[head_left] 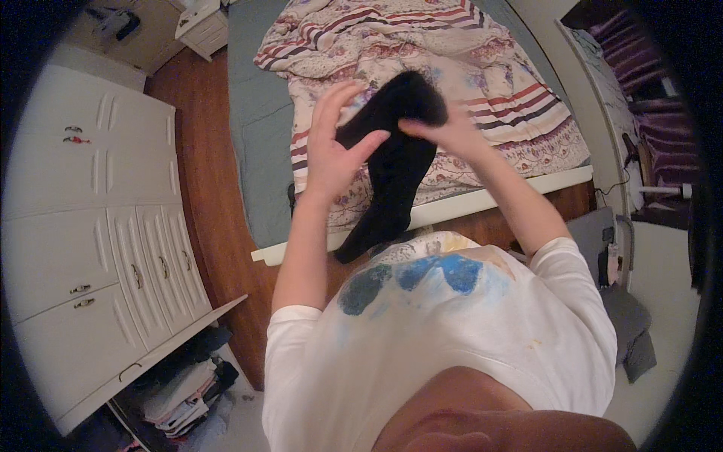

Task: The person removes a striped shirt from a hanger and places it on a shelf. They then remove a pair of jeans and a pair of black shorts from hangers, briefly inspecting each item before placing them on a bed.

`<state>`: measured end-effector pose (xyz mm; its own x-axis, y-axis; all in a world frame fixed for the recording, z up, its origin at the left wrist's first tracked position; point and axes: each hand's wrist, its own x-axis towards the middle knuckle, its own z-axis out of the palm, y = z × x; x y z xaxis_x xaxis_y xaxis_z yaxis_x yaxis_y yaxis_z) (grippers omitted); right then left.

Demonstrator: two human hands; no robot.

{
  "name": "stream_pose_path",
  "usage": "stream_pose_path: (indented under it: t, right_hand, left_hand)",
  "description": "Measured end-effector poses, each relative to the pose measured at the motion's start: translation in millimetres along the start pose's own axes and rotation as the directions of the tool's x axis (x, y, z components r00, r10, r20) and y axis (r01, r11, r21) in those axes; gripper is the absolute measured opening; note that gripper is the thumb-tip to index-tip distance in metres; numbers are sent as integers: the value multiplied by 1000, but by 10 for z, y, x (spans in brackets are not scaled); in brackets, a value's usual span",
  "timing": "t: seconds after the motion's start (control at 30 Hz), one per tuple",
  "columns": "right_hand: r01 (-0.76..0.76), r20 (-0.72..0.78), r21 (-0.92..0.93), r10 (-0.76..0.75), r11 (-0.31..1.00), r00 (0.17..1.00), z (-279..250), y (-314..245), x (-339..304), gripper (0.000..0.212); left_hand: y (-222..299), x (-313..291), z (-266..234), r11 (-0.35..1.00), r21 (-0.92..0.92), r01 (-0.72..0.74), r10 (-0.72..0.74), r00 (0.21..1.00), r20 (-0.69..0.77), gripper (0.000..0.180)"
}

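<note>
A long, narrow black piece of clothing [392,181], which looks like a sock or stocking, hangs folded in front of my chest above the bed's foot. Its upper part bends between my two hands, and its lower end trails down toward my shirt. My right hand [448,132] grips the cloth at the upper right, thumb across the near side; its other fingers are blurred and partly hidden. At the upper left, my left hand [335,139] is spread, its fingers stretched upward and its thumb tip over the black cloth.
Beyond my hands is a bed with a rumpled floral, striped quilt [482,56] and a pale foot rail [467,205]. White cabinets [68,248] line the left; low down, a compartment holds folded clothes [181,399]. A grey folding chair [595,241] stands at right, near purple curtains [663,128].
</note>
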<state>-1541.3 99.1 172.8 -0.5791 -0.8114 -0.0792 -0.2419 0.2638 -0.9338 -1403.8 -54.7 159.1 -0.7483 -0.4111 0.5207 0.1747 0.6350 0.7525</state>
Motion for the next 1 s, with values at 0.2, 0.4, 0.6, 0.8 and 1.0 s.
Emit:
stream_pose_path:
  t: [0.2, 0.4, 0.6, 0.8, 1.0]
  right_hand:
    - [194, -130, 399, -155, 896, 979, -445, -654, -12, 36]
    - [371, -323, 453, -239, 811, 916, -767, -1048, 31, 13]
    - [449, -341, 315, -341, 836, 876, -1369, -1081, 280, 37]
    - [334, -403, 304, -197, 892, 894, -1663, -595, 608, 29]
    - [417, -453, 166, -307, 894, 837, -1627, -797, 780, 24]
  left_hand:
    - [-720, -222, 145, 994, 45, 99, -109, 903, 416, 57]
    - [-740, 69, 130, 992, -116, -47, 81, 949, 305, 39]
    - [-657, 789, -621, 975, 40, 218, -219, 975, 31, 41]
    - [-93, 1367, -1163, 919, -394, 34, -123, 971, -205, 32]
    - [255, 1637, -1681, 946, -314, -81, -17, 954, -298, 40]
